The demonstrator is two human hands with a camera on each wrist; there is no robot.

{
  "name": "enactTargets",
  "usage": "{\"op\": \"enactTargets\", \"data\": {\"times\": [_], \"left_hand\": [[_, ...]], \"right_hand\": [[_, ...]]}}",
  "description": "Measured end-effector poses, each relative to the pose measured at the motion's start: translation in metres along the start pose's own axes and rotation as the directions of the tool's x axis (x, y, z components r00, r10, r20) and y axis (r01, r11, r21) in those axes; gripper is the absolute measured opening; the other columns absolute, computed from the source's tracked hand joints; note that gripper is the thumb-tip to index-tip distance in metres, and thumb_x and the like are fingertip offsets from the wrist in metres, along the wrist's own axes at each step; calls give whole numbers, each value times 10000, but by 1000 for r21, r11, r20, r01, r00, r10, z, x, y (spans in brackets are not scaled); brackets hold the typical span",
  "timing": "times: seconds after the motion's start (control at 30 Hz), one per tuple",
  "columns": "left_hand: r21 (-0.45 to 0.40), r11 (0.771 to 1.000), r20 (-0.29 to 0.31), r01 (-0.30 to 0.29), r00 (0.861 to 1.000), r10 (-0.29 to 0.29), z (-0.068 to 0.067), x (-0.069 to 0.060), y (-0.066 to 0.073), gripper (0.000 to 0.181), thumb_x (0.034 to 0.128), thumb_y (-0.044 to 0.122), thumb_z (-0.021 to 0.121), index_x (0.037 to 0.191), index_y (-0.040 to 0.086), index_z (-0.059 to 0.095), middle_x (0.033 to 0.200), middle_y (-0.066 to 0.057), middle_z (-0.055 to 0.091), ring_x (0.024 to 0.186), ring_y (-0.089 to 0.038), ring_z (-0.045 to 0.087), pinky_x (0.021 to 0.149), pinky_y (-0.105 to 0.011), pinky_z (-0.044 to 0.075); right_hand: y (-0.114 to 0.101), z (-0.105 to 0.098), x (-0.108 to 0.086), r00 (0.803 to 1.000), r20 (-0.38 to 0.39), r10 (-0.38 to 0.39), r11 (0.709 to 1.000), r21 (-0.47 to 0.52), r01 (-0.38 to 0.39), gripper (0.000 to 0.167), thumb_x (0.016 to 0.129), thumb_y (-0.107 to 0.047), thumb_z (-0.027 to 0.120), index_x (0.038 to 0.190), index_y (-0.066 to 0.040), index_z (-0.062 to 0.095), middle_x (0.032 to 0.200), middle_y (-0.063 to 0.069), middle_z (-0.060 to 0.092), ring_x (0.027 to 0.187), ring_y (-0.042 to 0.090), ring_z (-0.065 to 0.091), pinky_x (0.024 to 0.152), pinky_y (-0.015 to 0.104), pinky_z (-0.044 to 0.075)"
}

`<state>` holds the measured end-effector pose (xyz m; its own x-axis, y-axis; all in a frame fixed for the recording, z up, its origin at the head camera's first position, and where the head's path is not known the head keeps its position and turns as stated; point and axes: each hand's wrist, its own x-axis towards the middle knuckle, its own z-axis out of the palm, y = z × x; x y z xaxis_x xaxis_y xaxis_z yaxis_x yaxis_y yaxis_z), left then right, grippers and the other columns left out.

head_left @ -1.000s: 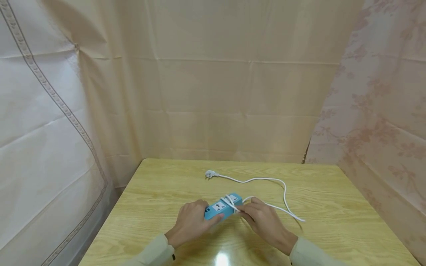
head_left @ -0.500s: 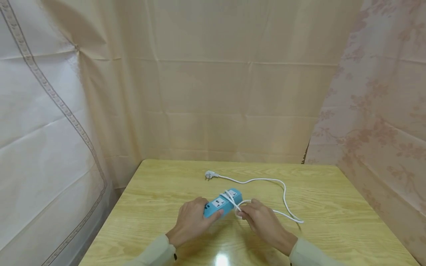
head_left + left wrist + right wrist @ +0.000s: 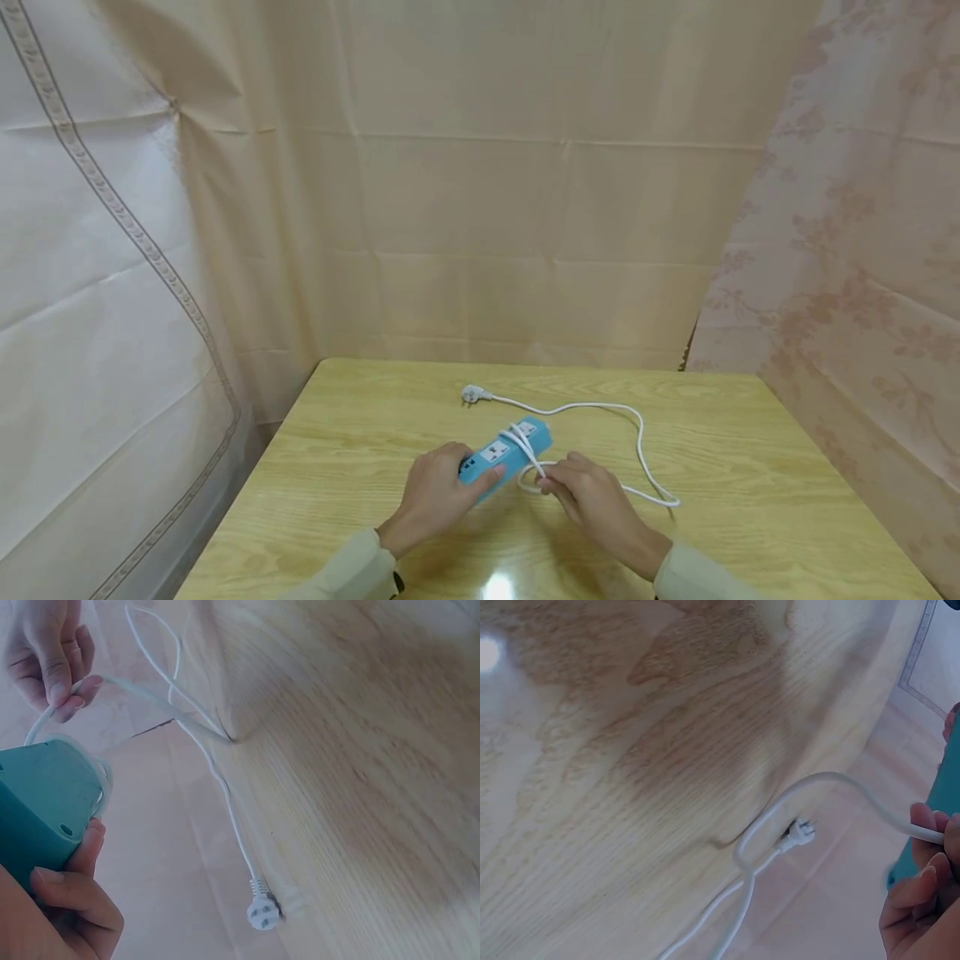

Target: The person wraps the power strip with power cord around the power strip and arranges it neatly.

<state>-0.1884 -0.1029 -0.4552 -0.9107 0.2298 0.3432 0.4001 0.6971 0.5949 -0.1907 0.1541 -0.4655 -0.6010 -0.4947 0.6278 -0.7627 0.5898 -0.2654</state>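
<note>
Blue plastic covered the power strip (image 3: 506, 452), which was held over the middle of the table (image 3: 360, 425), slanting from near left to far right with white socket panels on its upper face. The left hand (image 3: 435, 490) gripped its near left end, the fingers wrapped round the body and the thumb along the near side. White cord (image 3: 592, 404) was wound round the strip towards its far right end, crossing the upper face. Just right of the strip, the right hand (image 3: 596, 502) pinched the cord between thumb and fingers, with a small loose loop between that hand and the strip. From there the cord ran right over the wood, made a sharp bend, then curved back far and left to the white plug (image 3: 472, 394), which lay near the table's far edge, left of the strip's far end. Pale sleeves (image 3: 358, 568) covered both wrists. Beyond the table hung a plain beige curtain (image 3: 480, 208), with flower-patterned cloth (image 3: 855, 275) on the right and paler cloth (image 3: 90, 308) on the left.
</note>
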Motion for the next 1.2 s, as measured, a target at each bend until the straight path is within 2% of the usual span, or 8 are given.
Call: {"op": "enactTargets", "data": {"times": [0.27,0.37,0.53,0.77,0.87,1.0,1.2], "left_hand": [[-102,995,50,16,999,-11,-3,0,4,585,955,628,622,1057,62,728,901,28,675,713,-57,576,597,-257,487],[-141,990,67,6,998,3,-4,0,5,571,961,611,626,1075,60,721,921,18,683,735,-64,592,611,-260,500],[-193,981,91,-12,995,30,-3,-1,5,540,970,576,637,1084,54,713,942,4,695,754,-63,606,615,-263,511],[-237,971,134,11,991,22,-4,-1,4,526,977,576,628,1095,71,715,953,17,695,768,-70,613,638,-273,520],[-273,962,156,22,988,22,-4,-1,3,505,990,551,624,1100,66,713,951,12,694,767,-82,617,637,-279,524],[-320,947,174,35,984,22,-4,-1,3,466,1007,508,621,1098,59,710,950,4,691,762,-97,622,630,-284,528],[-334,942,147,31,989,19,-4,-2,7,458,1010,488,628,1102,48,712,963,-4,698,772,-92,629,650,-279,536]], "right_hand": [[-1,1,-2,1000,1,1,993,116,-1,50,929,-135,729,913,-164,765,781,-144,657,665,-53,437,543,156,419],[-1,2,-3,1000,5,9,987,163,-10,79,920,-101,736,918,-172,769,788,-137,665,653,-59,448,534,155,428],[-1,3,-5,1000,6,15,980,200,-16,82,923,-89,732,920,-163,767,791,-125,666,644,-59,462,527,155,441],[-1,4,-5,1000,6,4,969,249,-6,92,925,-69,727,908,-154,760,853,-62,729,701,-32,569,587,155,489],[-2,4,-4,1000,1,-3,957,290,3,96,928,-47,720,909,-133,758,871,-49,741,716,-15,605,602,159,508],[-3,5,-3,1000,8,1,927,375,-4,118,948,-15,691,925,-109,757,905,-17,762,788,57,696,660,204,560],[-6,6,-2,999,42,22,890,455,-39,123,974,-17,653,989,-62,766,957,37,776,893,194,754,744,275,593]]}}
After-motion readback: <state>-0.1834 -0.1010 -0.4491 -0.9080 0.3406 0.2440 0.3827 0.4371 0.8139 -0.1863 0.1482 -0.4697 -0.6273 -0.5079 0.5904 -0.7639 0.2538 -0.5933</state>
